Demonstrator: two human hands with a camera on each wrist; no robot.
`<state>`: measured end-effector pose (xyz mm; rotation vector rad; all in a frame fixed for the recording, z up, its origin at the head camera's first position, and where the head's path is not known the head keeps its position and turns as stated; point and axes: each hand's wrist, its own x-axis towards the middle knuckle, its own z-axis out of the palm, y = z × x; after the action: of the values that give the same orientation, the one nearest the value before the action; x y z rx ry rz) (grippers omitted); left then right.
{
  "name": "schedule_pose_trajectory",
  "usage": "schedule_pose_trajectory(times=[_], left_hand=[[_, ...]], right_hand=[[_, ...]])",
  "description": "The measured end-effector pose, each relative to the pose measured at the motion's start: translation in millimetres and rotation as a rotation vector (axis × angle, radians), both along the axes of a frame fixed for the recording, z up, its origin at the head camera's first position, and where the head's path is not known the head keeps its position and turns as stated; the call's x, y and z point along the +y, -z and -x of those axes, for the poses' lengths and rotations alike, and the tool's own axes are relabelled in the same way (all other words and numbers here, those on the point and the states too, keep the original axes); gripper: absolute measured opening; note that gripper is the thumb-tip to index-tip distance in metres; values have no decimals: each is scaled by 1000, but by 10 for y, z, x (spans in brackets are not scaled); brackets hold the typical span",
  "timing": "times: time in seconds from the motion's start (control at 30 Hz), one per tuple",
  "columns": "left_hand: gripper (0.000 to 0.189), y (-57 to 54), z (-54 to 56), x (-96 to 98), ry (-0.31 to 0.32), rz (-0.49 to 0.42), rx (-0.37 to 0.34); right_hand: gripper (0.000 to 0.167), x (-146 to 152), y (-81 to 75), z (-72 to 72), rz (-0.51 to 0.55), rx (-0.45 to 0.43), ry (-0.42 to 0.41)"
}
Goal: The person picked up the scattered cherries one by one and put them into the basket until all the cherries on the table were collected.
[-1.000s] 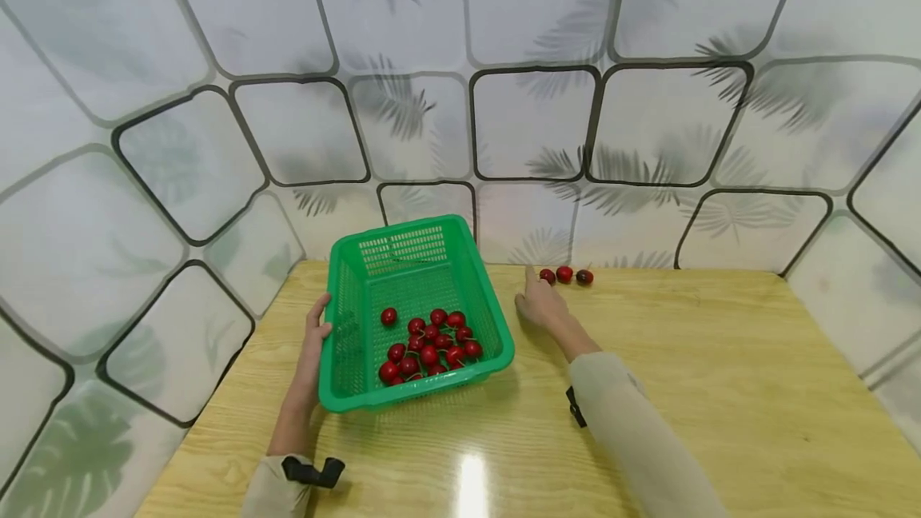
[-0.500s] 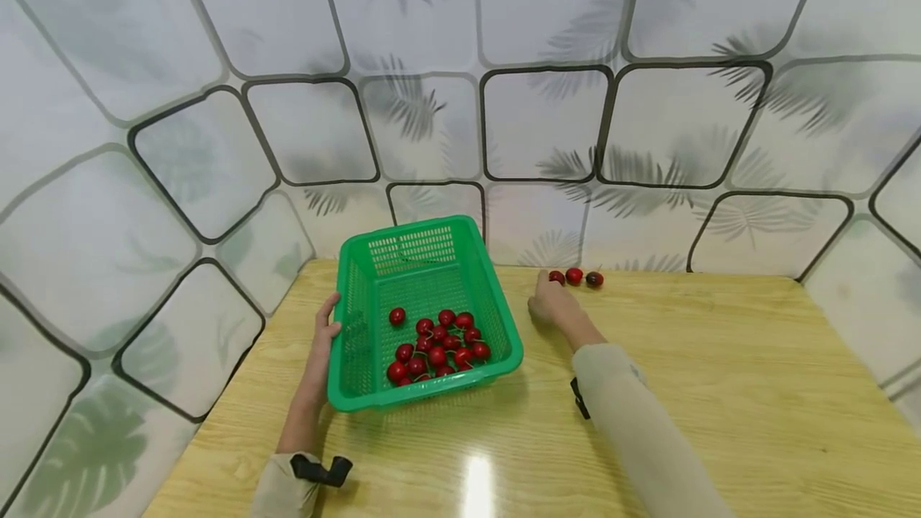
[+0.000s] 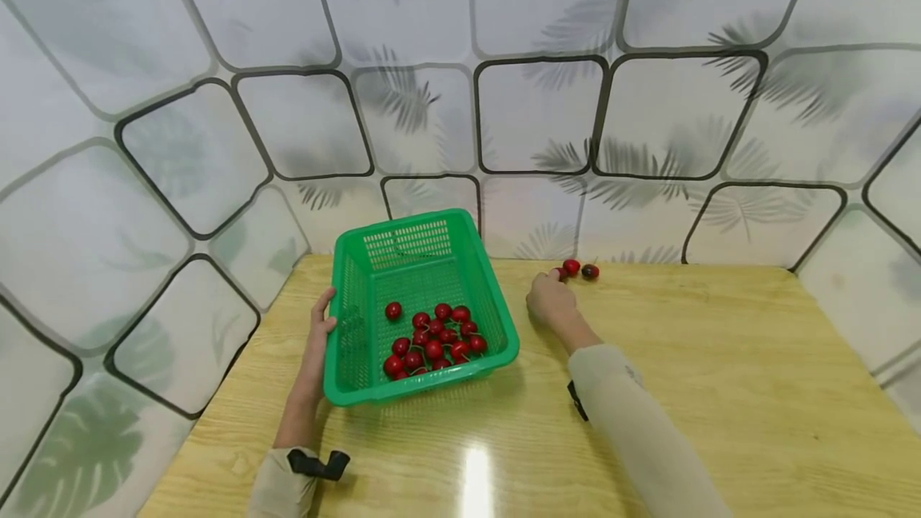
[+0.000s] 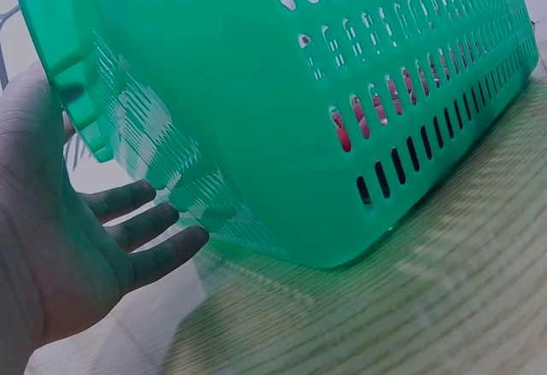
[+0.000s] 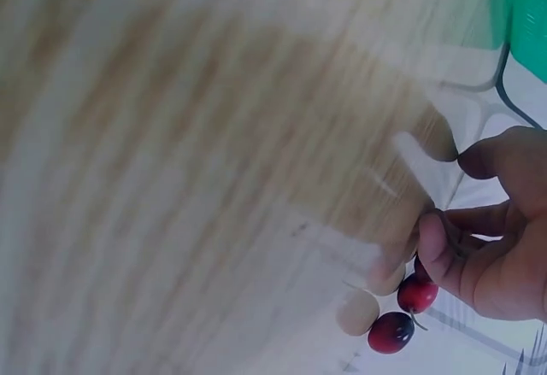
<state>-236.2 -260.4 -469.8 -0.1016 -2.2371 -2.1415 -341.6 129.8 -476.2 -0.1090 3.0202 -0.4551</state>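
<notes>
A green plastic basket (image 3: pixel 340 278) with slotted sides rests on the table. Several red cherries (image 3: pixel 433 350) lie in its front half, and one cherry (image 3: pixel 392 311) sits apart at the left. My left hand (image 3: pixel 314 342) touches the basket's left side; in the left wrist view its fingers (image 4: pixel 147 225) reach fairly straight along the wall. Right of the basket, my right hand (image 3: pixel 552 302) has bent fingertips against a partly hidden cherry (image 3: pixel 561 274). Two more cherries, a red one (image 3: pixel 572 267) and a darker one (image 3: pixel 590 272), lie beyond it. Whether the fingers grip that cherry is unclear.
A light wooden table (image 3: pixel 691 374) meets a patterned wall covering (image 3: pixel 540 118) along its back edge, close behind the loose cherries. Another patterned panel (image 3: pixel 115 230) rises at the left edge. Black straps (image 3: pixel 319 466) sit at the sleeve cuffs.
The forefinger of my right hand was stretched forward beside the cherries; now it is bent and lies over the nearest cherry. My left hand and the basket keep their places.
</notes>
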Motion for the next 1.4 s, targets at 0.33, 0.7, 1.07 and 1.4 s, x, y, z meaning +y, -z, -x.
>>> schedule_pose_trajectory(times=[0.33,0.7,1.07,1.4], left_hand=[[56,-8,4,0,-2,-1,-13],[57,-34,8,10,-7,-2,-18],[57,-16,16,20,-5,3,-4],[56,-17,0,16,-4,-20,-7]], right_hand=[[44,0,-28,-56,19,-9,93],[39,69,-28,-113,15,49,94],[39,145,-68,-152,-14,19,96],[29,204,-48,-160,-22,67,47]])
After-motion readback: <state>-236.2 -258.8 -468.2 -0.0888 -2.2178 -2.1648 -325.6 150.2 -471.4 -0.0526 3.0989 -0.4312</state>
